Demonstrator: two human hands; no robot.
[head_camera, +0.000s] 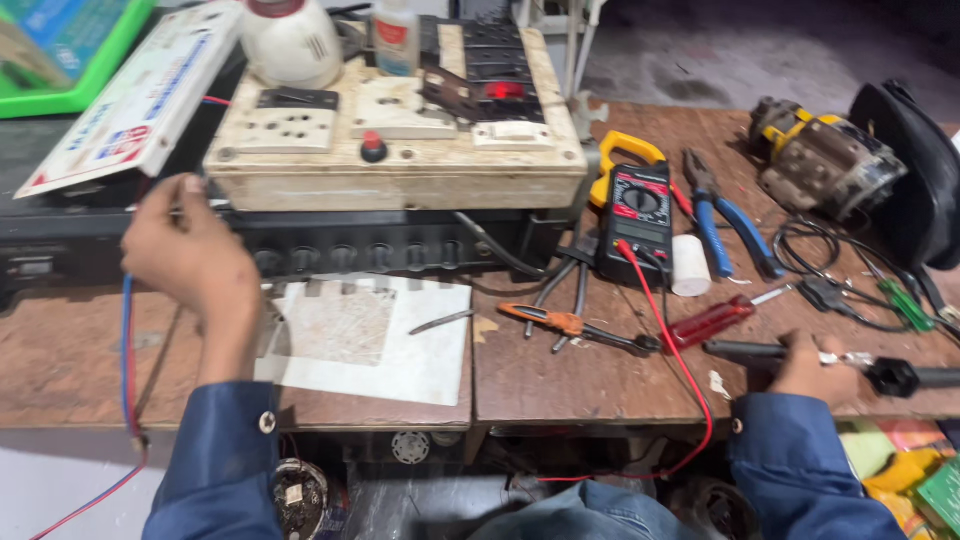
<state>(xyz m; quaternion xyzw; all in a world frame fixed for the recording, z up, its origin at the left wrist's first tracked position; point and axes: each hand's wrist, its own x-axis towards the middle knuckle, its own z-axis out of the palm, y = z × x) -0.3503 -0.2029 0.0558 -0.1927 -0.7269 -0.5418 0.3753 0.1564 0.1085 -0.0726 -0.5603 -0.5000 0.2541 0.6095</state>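
My left hand (195, 262) is raised over the left of the wooden bench, in front of a black amplifier (360, 255). Its fingertips pinch a thin red and blue wire pair (128, 350), which hangs down past the bench edge. My right hand (815, 372) lies at the bench's front right, closed over a long black rod-shaped tool (745, 349) with a thicker black end (895, 378). Both arms wear blue sleeves. A white tile (400, 350) lies flat between my hands.
A cream switchboard box (400, 165) sits on the amplifier. Mid-bench lie a yellow-and-black clamp meter (638, 215) with a red lead, blue-handled pliers (725, 225), a red screwdriver (712, 322), an orange-handled tool (560, 322) and a white roll (688, 265). An angle grinder (820, 160) and tangled black cables (830, 295) lie far right.
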